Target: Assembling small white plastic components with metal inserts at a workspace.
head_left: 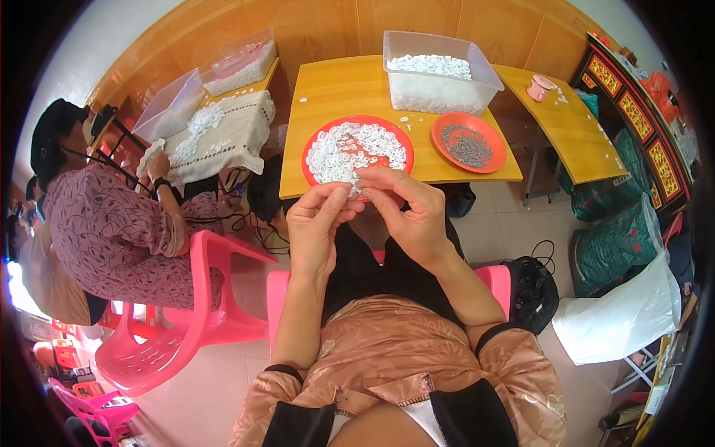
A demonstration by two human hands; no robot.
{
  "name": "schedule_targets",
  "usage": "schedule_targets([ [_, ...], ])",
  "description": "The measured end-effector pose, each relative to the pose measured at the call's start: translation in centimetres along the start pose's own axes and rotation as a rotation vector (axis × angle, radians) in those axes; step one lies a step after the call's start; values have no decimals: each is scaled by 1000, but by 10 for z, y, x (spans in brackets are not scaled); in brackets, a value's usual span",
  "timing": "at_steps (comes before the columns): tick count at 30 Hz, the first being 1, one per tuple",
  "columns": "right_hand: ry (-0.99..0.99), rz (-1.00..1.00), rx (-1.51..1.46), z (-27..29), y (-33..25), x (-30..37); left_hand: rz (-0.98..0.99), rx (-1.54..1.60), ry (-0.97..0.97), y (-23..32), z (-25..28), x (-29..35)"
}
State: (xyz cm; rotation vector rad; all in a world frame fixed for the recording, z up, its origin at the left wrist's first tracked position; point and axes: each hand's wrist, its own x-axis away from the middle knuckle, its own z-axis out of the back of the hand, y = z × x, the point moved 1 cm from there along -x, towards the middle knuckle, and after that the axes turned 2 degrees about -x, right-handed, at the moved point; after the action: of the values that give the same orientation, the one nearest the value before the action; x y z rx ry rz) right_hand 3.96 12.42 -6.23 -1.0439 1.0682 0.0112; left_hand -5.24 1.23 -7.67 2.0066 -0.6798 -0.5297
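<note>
My left hand (316, 223) and my right hand (413, 223) meet in front of me at the near edge of the yellow table, fingertips pinched together. Between them is a small whitish piece (355, 186), mostly covered by the fingers; its exact shape is too small to tell. Just beyond my hands sits a red plate (409, 155) heaped with small white plastic pieces (328, 153), its red bottom showing in part. To its right, an orange-red plate (500, 153) holds a pile of small grey metal parts (468, 147).
A clear plastic tub (484, 93) of white pieces stands at the table's back. Left, another person (126, 231) sits on a pink chair (195, 313) at a cloth-covered table (246, 123). A pink cup (539, 89) stands on the right table; green sacks (614, 246) lie beside it.
</note>
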Motion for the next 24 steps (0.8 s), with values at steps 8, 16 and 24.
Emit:
schedule_targets([
  [8,-10,-8,-12,0,-2,-1,-21,-18,-2,0,-5,1],
  [16,-19,31,56,1,-4,-1,-18,-65,14,2,-4,2],
  [24,-35,108,145,1,-1,-2,-63,-121,18,2,-2,1],
])
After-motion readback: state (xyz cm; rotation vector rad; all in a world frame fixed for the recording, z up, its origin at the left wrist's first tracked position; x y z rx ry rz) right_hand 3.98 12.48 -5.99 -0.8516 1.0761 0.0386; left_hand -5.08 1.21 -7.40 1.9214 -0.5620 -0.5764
